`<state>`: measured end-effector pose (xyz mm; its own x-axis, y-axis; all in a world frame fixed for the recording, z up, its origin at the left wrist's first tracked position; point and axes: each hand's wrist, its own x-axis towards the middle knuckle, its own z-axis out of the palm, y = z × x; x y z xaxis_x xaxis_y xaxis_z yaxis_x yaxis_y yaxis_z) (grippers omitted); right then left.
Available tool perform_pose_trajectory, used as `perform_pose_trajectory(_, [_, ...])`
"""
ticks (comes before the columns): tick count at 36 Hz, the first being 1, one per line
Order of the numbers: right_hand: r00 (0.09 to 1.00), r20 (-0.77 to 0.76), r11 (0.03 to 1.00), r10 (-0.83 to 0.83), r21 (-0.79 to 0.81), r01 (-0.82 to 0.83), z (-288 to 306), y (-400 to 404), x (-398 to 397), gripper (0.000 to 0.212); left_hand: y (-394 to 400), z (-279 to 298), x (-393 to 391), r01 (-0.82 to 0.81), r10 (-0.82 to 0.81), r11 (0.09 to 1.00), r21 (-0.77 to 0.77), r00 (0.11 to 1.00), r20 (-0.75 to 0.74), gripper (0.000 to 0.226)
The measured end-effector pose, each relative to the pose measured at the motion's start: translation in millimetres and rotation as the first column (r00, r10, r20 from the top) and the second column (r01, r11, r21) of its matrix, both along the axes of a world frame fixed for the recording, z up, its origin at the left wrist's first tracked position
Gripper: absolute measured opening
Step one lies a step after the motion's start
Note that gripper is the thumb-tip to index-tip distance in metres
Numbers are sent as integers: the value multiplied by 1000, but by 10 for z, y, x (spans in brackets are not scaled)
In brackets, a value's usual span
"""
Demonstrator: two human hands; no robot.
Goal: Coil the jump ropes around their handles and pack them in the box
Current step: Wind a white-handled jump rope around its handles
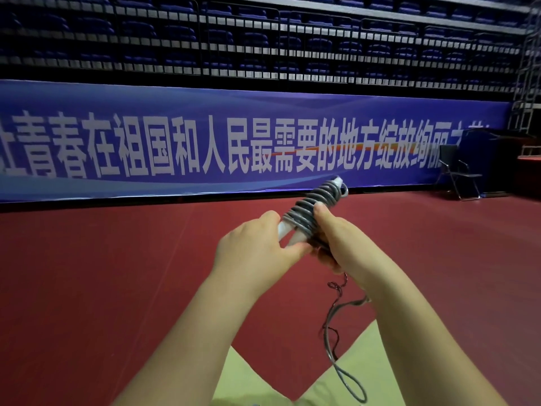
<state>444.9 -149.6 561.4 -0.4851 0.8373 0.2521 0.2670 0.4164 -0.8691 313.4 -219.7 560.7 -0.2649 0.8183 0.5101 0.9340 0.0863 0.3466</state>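
A jump rope (314, 205) with two white handles held side by side is raised in front of me, grey cord wound in many turns around the handles. My left hand (254, 247) grips the lower white ends of the handles. My right hand (330, 238) grips the coiled part, thumb laid on the turns. A loose length of grey cord (333, 332) hangs from below my right hand down to my lap and ends in a loop. No box is in view.
Red sports floor (117, 273) stretches ahead to a long blue banner (234, 142) with white lettering below dark folded seating. A black folding chair (456, 171) and a dark podium stand at the far right. My legs in pale trousers (254, 382) fill the bottom.
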Motion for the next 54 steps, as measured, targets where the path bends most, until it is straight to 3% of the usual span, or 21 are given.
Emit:
perform_pose_trajectory(3, [999,-48,998,11,61,-8,39,-60,17,54,-87,112,13,52,-49,996,-69,998,44,44])
perform_pose_trajectory(6, [987,-153,994,44,109,-27,114,-116,51,51,-164,227,0,228,-205,965,-129,964,170,35])
perform_pose_trajectory(8, [969,-234,993,82,99,-60,158,-140,71,51,-195,258,-7,399,-340,904,-150,887,313,35])
perform_pose_trajectory(10, [939,-321,991,120,90,-96,188,-172,76,52,-225,245,-20,593,-438,797,-115,699,566,45])
perform_pose_trajectory(12, [913,-376,986,157,116,-121,189,-185,68,59,-230,204,-46,749,-450,662,-26,425,786,55])
perform_pose_trajectory(15, [895,-412,983,171,129,-129,191,-200,50,50,-173,121,-70,852,-368,487,195,-3,930,68])
perform_pose_trajectory(16, [892,-414,982,180,122,-142,192,-191,48,49,-154,101,-70,850,-332,464,247,-91,939,69])
perform_pose_trajectory(18, [908,-380,982,174,131,-134,201,-196,45,58,-121,78,-61,839,-306,464,284,-149,940,68])
perform_pose_trajectory(20, [941,-303,981,152,164,-106,201,-188,54,57,-108,82,-53,825,-323,501,261,-102,941,70])
perform_pose_trajectory(22, [976,-196,985,93,159,-62,185,-161,67,62,-107,90,-60,795,-343,570,205,4,939,70])
perform_pose_trajectory(24, [995,-90,988,37,155,-22,152,-109,73,72,-109,94,-66,754,-373,644,131,161,914,70])
perform_pose_trajectory(26, [1000,-15,988,10,156,-8,113,-70,66,80,-111,94,-61,674,-382,738,28,383,841,67])
perform_pose_trajectory(29, [998,47,988,-42,149,34,57,-58,59,72,-98,86,-22,555,-341,827,-85,617,709,63])
perform_pose_trajectory(35, [997,36,995,-62,87,58,20,-52,29,60,-47,44,-1,422,-263,892,-161,776,574,62])
perform_pose_trajectory(40, [987,152,993,-50,113,33,22,-33,68,75,-84,59,-23,283,-210,938,-202,924,320,59])
perform_pose_trajectory(44, [982,167,994,-85,76,73,-24,25,86,77,-97,35,-39,201,-153,945,-258,968,197,55])
perform_pose_trajectory(47, [997,48,998,-56,38,54,-51,0,71,59,-99,53,-7,208,-167,948,-241,970,179,49])
perform_pose_trajectory(50, [989,-142,999,-36,23,40,-35,-6,40,47,-92,72,-35,321,-253,923,-214,922,292,43])
perform_pose_trajectory(54, [946,-324,999,30,-19,-38,8,-47,29,41,-79,66,-71,517,-372,841,-162,769,521,43])
